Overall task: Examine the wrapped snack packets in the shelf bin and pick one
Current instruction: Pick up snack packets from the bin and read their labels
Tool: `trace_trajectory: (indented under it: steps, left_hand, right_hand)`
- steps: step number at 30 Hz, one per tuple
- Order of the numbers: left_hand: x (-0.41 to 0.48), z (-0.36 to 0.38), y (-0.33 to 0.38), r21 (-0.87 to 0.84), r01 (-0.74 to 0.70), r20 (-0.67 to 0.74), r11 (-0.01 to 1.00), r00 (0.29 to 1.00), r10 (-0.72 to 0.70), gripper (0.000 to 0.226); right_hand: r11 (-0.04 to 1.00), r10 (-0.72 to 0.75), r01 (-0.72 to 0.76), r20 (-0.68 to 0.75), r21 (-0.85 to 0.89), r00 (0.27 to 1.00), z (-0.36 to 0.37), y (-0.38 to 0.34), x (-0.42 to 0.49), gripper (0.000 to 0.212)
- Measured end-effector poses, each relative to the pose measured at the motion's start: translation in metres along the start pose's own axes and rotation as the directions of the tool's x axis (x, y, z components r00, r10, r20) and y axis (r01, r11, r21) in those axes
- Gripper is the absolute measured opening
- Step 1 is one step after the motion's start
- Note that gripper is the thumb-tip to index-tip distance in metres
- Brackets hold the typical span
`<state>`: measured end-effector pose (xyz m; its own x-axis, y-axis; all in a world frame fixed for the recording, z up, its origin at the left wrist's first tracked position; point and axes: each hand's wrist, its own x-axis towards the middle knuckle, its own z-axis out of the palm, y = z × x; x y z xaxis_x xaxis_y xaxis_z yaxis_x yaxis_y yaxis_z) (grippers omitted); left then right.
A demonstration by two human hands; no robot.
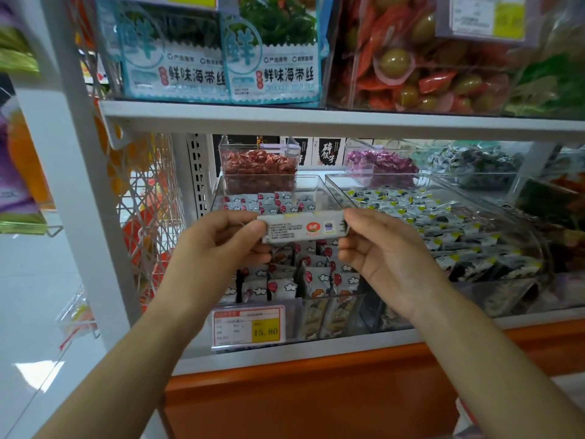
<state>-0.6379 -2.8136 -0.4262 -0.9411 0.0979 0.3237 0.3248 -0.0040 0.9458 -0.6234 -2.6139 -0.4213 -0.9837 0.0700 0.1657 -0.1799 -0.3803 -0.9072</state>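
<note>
A white metal shelf (316,122) ran above an orange base panel (300,391), with its white upright post (79,153) rising at the left. Beside the post hung a white wire rack (148,198). The pale glossy floor (28,296) at the left showed patches of reflected light.

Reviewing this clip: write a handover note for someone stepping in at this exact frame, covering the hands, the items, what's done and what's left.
The left hand pinches the left end of the white rectangular wrapped snack packet.
The right hand pinches its right end; the printed side faces the camera.
The packet is held level in front of the clear plastic shelf bin, where the other white cloud-printed packets lie.
Done: one packet is out of the bin and under inspection.
Left: finish reading it, then keep it, or put it back and pick another.
</note>
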Motion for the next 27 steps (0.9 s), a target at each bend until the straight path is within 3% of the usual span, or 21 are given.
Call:
trace_trajectory:
  steps: [7, 12, 17, 24, 27]
  left_hand:
    - [0.0004, -0.0019, -0.0006, -0.064, 0.023, -0.026, 0.998, 0.999, -0.024, 0.016]
    - [-0.001, -0.0024, 0.0013, -0.084, -0.009, 0.035, 0.996, 0.999, 0.012, 0.022]
    - [-0.0005, 0.0014, 0.0003, -0.15, -0.008, 0.001, 0.989, 1.0, 0.008, 0.025]
    - [0.0007, -0.003, 0.0037, -0.378, 0.183, 0.064, 0.908, 0.983, -0.171, 0.02]
    - [0.0009, -0.0047, 0.0026, -0.293, 0.16, 0.055, 0.943, 0.987, -0.15, 0.029]
  right_hand:
    - [0.921, -0.219, 0.19, -0.047, -0.34, 0.975, 0.0018, 0.0082, -0.0024, 0.016]
    - [0.948, -0.207, 0.169, -0.117, -0.27, 0.971, -0.0007, 0.0077, -0.0008, 0.02]
    - [0.968, -0.188, 0.162, -0.125, -0.191, 0.974, -0.0014, 0.0081, -0.0006, 0.018]
    - [0.917, -0.273, 0.239, -0.066, -0.32, 0.96, -0.0017, 0.008, -0.0012, 0.013]
    - [0.903, -0.256, 0.232, -0.019, -0.361, 0.966, -0.0018, 0.009, -0.0007, 0.019]
